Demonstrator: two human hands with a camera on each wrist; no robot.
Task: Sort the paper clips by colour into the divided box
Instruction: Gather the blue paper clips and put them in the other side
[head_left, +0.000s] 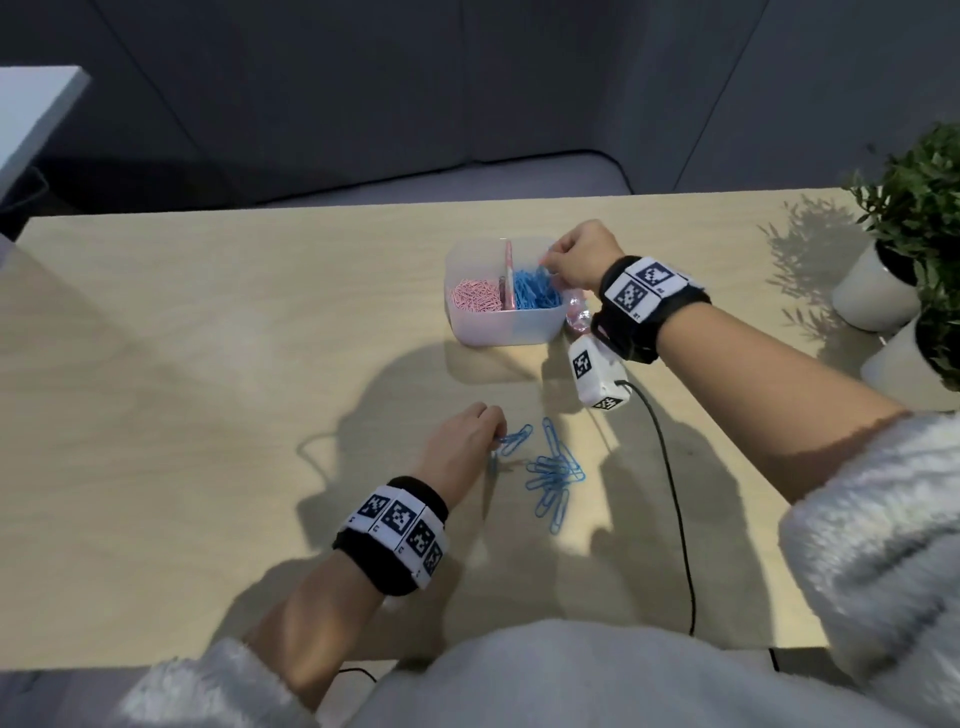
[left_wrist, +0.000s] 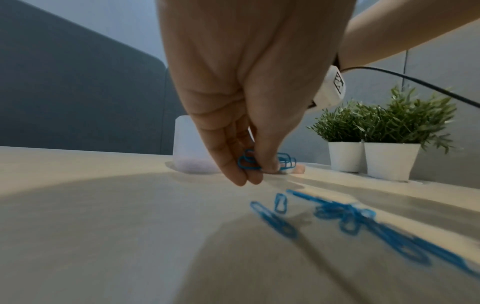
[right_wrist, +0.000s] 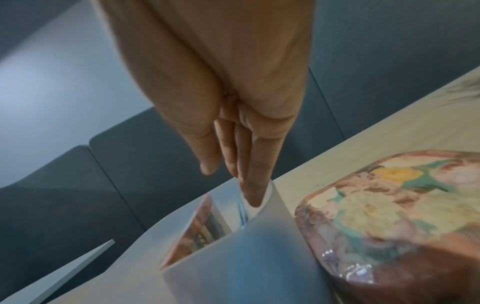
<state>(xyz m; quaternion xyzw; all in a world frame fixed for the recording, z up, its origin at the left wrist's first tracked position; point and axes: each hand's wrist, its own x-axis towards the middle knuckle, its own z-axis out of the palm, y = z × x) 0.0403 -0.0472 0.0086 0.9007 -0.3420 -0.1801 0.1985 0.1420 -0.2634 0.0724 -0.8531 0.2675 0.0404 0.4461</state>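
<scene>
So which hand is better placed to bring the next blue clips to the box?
Left. The left hand already pinches blue clips beside the loose pile, while the right hand is over the box.

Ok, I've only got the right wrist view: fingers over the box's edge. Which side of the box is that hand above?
Observer: The right hand is above the blue heap, in the right side of the divided box. The pink clips lie in the left side.
Operator: Anything left outside the box?
Observer: Yes, loose blue clips lie bunched on the table, nearer the person than the box.
Operator: And the other hand?
Observer: The left hand pinches a few picked-up clips, blue ones, beside that bunch.
</scene>
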